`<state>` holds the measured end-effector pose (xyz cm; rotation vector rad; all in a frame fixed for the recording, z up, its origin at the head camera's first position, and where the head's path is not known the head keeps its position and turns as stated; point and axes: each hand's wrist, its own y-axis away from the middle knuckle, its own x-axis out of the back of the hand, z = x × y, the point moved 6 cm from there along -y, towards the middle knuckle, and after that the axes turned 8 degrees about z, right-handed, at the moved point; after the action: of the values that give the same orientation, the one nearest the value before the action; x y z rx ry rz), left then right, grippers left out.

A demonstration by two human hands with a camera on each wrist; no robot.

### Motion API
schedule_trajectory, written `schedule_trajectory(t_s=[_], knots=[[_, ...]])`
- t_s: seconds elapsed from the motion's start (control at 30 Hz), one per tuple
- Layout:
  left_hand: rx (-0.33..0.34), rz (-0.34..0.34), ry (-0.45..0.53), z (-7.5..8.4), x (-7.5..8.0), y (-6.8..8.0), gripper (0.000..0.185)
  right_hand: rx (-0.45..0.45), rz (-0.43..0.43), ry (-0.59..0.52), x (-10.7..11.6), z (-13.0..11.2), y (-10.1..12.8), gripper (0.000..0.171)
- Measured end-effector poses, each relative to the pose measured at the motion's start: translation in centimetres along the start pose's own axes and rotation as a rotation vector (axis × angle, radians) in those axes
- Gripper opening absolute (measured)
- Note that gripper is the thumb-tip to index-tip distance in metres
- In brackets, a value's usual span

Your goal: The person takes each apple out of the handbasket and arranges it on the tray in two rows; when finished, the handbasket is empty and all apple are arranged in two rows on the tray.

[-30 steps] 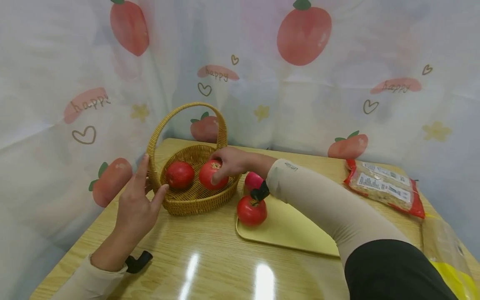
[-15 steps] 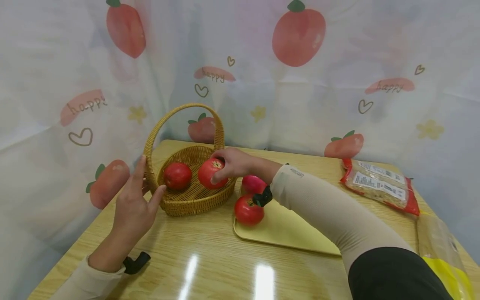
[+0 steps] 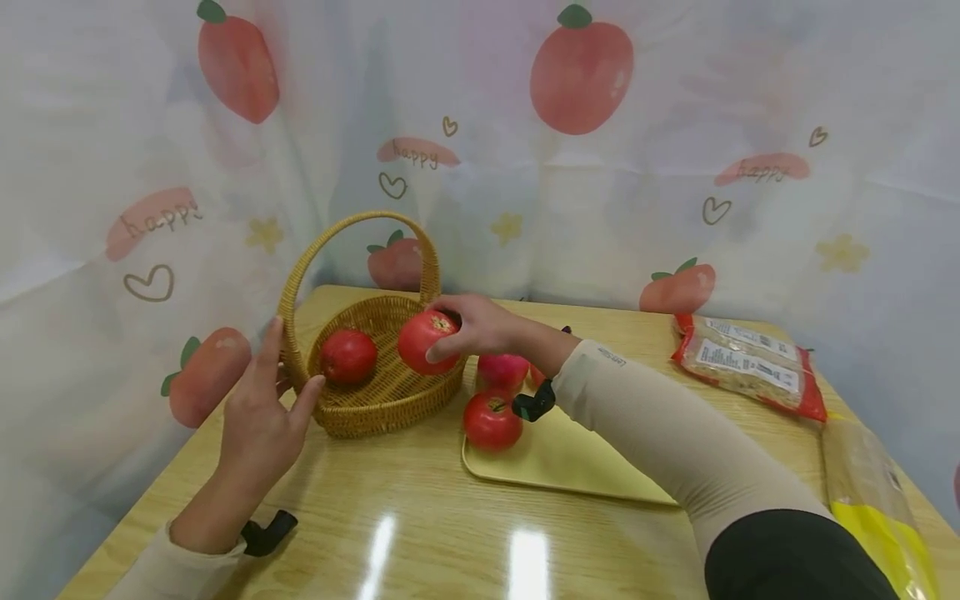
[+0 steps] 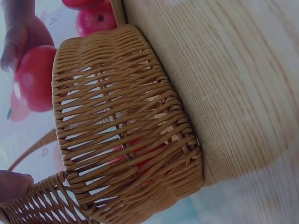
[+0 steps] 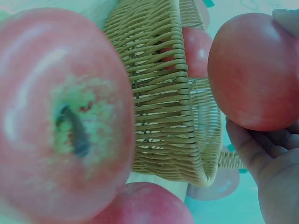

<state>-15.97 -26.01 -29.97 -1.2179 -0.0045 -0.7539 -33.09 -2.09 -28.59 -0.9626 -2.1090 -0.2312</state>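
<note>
My right hand (image 3: 480, 325) grips a red apple (image 3: 426, 340) over the right side of a woven basket (image 3: 382, 421). In the right wrist view, the held apple (image 5: 257, 72) is beside the rim, fingers under it. A second apple (image 3: 348, 356) lies inside the basket at the left. At the foot of the basket's tall handle (image 3: 294, 292) is my left hand (image 3: 262, 417), its fingers at the outer side and thumb at the front, holding it there. The left wrist view has one fingertip (image 4: 14, 185) against the handle.
Right of the basket is a yellow tray (image 3: 570, 467), with a red apple (image 3: 492, 421) at its left end and a pinker apple (image 3: 502, 371) behind. Another apple is partly hidden by my right wrist. Farther right lie a red-edged food packet (image 3: 746, 362) and a clear-and-yellow bag (image 3: 873, 500).
My right hand has raised the apple slightly and shifted it rightward relative to the basket. My left hand stays at the handle. The whole head view has drifted a little.
</note>
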Motion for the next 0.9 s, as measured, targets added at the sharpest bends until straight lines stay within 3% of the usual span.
schedule_trajectory(t_s=[0.4,0.67,0.9], knots=[[-0.017,0.013,-0.027,-0.1,0.0,0.1,0.100,0.011,0.048,-0.078,1.1,0.4,2.4,0.052],[-0.029,0.015,-0.032,-0.1,0.0,0.1,0.100,-0.007,0.077,-0.092,2.0,0.9,4.4,0.056],[-0.028,0.017,-0.026,0.0,0.1,0.1,0.099,-0.041,0.092,-0.187,2.7,2.0,6.6,0.061]])
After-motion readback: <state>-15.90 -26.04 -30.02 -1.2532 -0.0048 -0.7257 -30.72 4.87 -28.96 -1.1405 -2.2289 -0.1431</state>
